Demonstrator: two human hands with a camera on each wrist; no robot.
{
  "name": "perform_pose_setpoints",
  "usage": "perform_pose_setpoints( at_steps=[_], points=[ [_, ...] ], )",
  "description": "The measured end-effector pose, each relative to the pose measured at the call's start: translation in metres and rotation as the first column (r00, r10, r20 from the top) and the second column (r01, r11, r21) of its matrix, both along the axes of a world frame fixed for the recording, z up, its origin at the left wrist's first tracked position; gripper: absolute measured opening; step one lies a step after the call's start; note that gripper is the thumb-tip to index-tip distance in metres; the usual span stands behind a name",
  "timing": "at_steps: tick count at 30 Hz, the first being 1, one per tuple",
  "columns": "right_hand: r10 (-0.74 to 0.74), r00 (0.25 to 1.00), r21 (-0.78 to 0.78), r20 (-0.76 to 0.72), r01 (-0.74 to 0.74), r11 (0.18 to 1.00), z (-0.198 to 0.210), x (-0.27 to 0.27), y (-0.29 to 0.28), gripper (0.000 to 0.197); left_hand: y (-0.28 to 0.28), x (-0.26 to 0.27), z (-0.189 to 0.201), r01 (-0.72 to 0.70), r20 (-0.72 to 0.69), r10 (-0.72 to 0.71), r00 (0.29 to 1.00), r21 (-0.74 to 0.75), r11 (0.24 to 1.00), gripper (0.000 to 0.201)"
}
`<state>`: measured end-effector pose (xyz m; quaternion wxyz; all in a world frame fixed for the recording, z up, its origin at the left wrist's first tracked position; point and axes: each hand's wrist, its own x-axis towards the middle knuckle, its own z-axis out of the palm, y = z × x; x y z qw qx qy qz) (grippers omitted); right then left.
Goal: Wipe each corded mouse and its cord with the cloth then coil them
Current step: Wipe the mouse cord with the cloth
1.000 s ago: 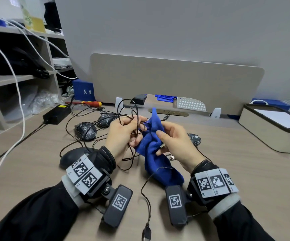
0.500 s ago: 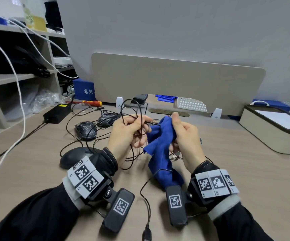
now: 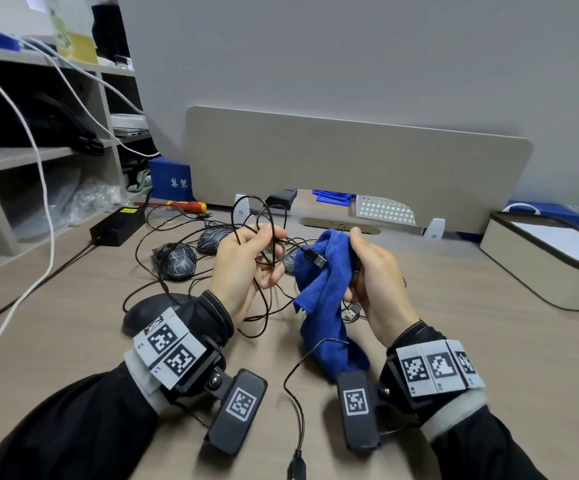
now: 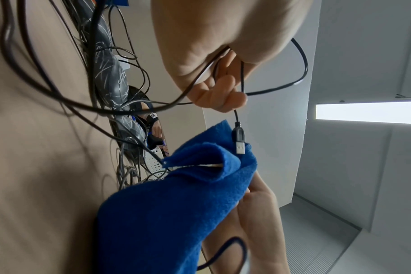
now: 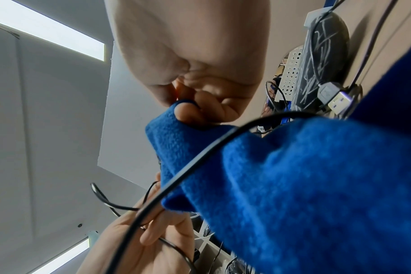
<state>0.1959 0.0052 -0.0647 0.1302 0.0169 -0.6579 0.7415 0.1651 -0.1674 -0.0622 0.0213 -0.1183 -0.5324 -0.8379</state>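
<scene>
Left hand raised over the desk, fingers curled round loose loops of black cord — USB plug jutting out toward the blue cloth, just beside its top fold. Right hand gripped the cloth, fingers and thumb pinching its upper bunch, lower end trailing to the desk. Three dark mice lay behind and left of the hands among tangled cords.

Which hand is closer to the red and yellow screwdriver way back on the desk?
Left. The screwdriver lies far back on the desk, beyond and to the left of the left hand, which grips cord loops. The right hand, holding the blue cloth, is farther off to the right.
</scene>
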Motion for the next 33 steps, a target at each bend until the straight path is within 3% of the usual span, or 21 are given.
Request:
perform_pose_setpoints(
  at_steps=[5, 10, 13, 20, 27, 30, 33],
  points=[
    [0.071, 0.997, 0.147, -0.030, -0.066, 0.987, 0.003, 0.003, -0.002, 0.048, 0.000, -0.004, -0.004, -0.022, -0.016, 0.021, 1.000, -0.066, 0.998, 0.025],
    [0.146, 0.989, 0.371, -0.032, -0.124, 0.921, 0.001, 0.007, -0.005, 0.020, 0.002, -0.003, -0.007, -0.008, -0.049, 0.002, 0.999, -0.110, 0.994, 0.021],
    [0.225, 0.974, 0.433, 0.021, -0.212, 0.876, -0.001, 0.007, -0.005, 0.019, 0.004, -0.001, -0.007, 0.008, -0.096, -0.018, 0.995, -0.104, 0.995, 0.020],
    [0.173, 0.984, 0.242, -0.045, -0.158, 0.957, -0.003, 0.004, -0.006, 0.014, 0.006, 0.002, -0.004, 0.074, -0.082, -0.084, 0.993, -0.115, 0.991, 0.019],
    [0.155, 0.987, 0.244, -0.031, -0.143, 0.959, -0.003, 0.005, -0.005, 0.020, 0.007, 0.004, -0.007, 0.016, -0.126, -0.044, 0.991, -0.210, 0.978, 0.010],
    [0.183, 0.983, 0.169, 0.005, -0.181, 0.969, -0.003, 0.005, -0.003, 0.017, 0.008, 0.007, -0.006, -0.025, -0.194, -0.015, 0.981, -0.203, 0.979, 0.010],
    [0.297, 0.951, -0.009, 0.082, -0.297, 0.955, 0.000, 0.007, 0.001, 0.017, 0.009, 0.008, -0.006, -0.051, -0.223, 0.008, 0.975, -0.187, 0.981, 0.013]
  ],
)
